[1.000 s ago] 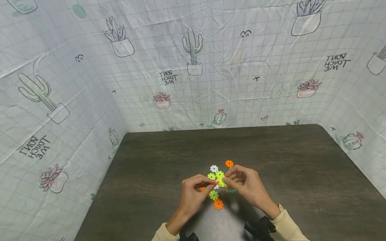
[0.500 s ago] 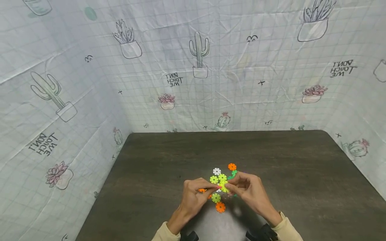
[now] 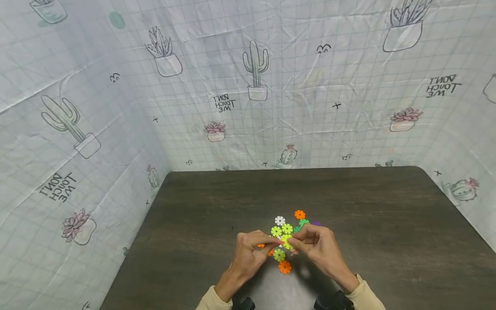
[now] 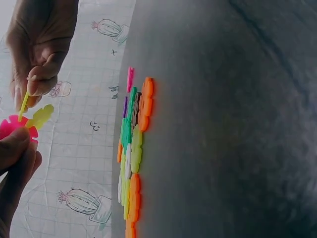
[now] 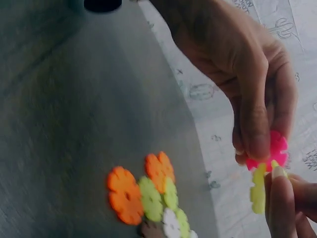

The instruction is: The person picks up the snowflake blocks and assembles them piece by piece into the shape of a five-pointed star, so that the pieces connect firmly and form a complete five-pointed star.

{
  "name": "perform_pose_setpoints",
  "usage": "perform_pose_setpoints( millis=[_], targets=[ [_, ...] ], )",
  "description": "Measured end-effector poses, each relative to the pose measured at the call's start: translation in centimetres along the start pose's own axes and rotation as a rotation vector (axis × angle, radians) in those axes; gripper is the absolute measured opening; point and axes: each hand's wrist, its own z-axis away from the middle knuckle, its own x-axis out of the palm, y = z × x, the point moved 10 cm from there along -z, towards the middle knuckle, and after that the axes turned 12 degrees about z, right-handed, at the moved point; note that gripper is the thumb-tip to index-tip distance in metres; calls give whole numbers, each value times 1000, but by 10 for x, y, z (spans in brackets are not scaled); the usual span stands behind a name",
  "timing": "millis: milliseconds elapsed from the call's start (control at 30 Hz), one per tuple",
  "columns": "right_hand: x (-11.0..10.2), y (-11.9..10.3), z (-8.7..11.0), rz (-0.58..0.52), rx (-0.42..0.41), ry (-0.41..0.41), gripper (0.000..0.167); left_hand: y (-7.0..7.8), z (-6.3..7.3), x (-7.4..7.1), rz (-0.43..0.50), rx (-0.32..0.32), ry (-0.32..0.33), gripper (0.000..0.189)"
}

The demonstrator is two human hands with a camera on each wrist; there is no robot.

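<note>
Pink disc (image 5: 278,148) is above the table (image 3: 201,206), pinched by the grip of the left hand (image 3: 249,249). One yellow disc (image 4: 40,117) touches its edge; the grip of the right hand (image 3: 320,247) pinches another yellow piece (image 4: 23,105), also touching it. In the head view, one white disc (image 3: 277,220) lies at twelve o'clock from it, one orange disc (image 3: 284,270) at six.

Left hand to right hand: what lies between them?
A pink disc, pinched by the left hand; one yellow piece, pinched by the right hand; and another yellow piece jutting out beside it. Clearest in the left wrist view.
</note>
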Motion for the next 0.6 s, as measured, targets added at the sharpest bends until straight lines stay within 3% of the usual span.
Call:
perform_pose_setpoints(
  millis=[233, 400, 600],
  targets=[
    [7, 3, -1, -120, -7, 7, 17, -5, 1, -1, 11, -22, -1, 10],
    [4, 4, -2, -87, 14, 36, 15, -15, 2, 3, 39, -122, 10, 7],
    [-2, 4, -6, 4, 16, 4, 16, -25, 6, 7, 119, -242, 56, 6]
  ],
)
